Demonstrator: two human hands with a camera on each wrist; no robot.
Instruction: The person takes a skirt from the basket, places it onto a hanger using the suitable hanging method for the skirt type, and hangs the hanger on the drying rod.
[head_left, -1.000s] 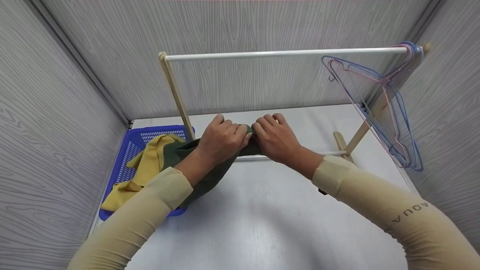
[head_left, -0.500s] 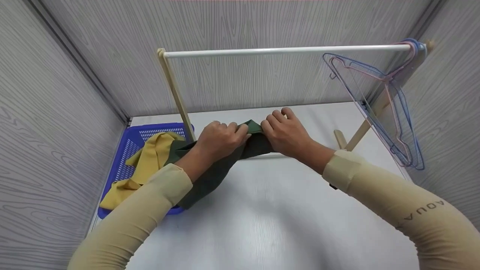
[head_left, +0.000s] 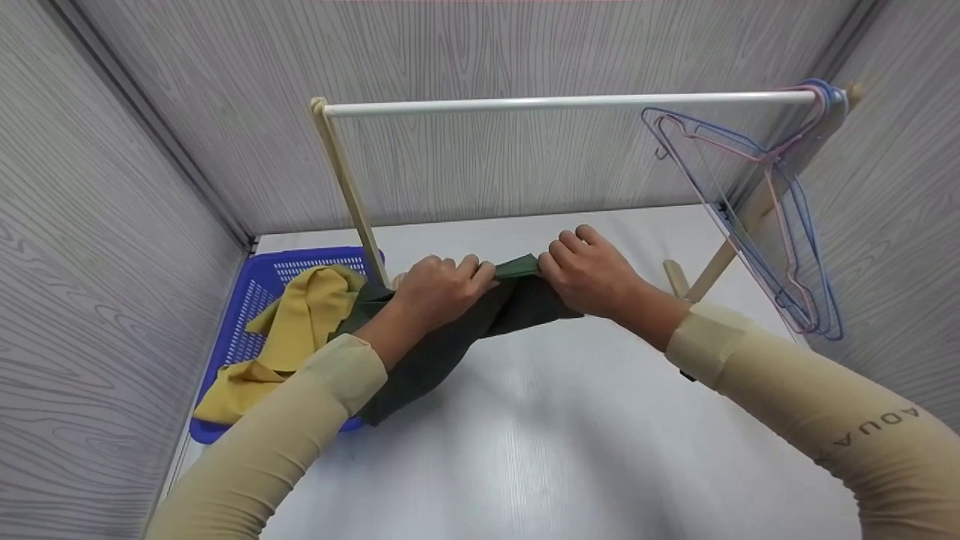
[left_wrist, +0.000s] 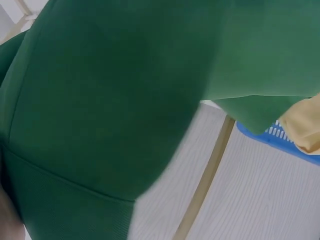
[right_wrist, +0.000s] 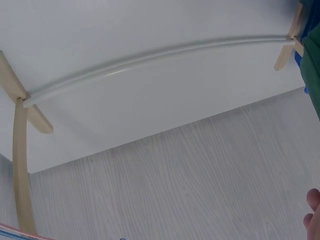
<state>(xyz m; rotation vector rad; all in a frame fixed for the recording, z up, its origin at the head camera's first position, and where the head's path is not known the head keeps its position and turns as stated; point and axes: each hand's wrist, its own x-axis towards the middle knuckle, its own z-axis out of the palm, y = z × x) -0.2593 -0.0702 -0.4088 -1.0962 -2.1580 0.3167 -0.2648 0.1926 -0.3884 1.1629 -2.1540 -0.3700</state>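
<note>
A dark green garment (head_left: pixel 427 367) is stretched between both hands above the white table. In the left wrist view the green garment (left_wrist: pixel 110 100) fills most of the frame and shows a seam with a ribbed band below it. My left hand (head_left: pixel 442 291) grips its top edge with curled fingers. To the right, my right hand (head_left: pixel 591 274) pinches the same edge, a short span of cloth showing between the two. The left part of the garment hangs down in front of the basket. Only a few fingertips (right_wrist: pixel 313 200) of the right hand show in the right wrist view.
A blue basket (head_left: pixel 319 253) with a yellow cloth (head_left: pixel 306 319) spilling over its front stands at the left. Behind the hands rises a wooden-legged rack with a white bar (head_left: pixel 525 104). Pink and blue hangers (head_left: pixel 823 91) hang at its right end. Walls enclose the table.
My right hand has moved to the right and slightly down, away from the left hand. More of the green garment's edge is spread between them. The left hand has shifted slightly down.
</note>
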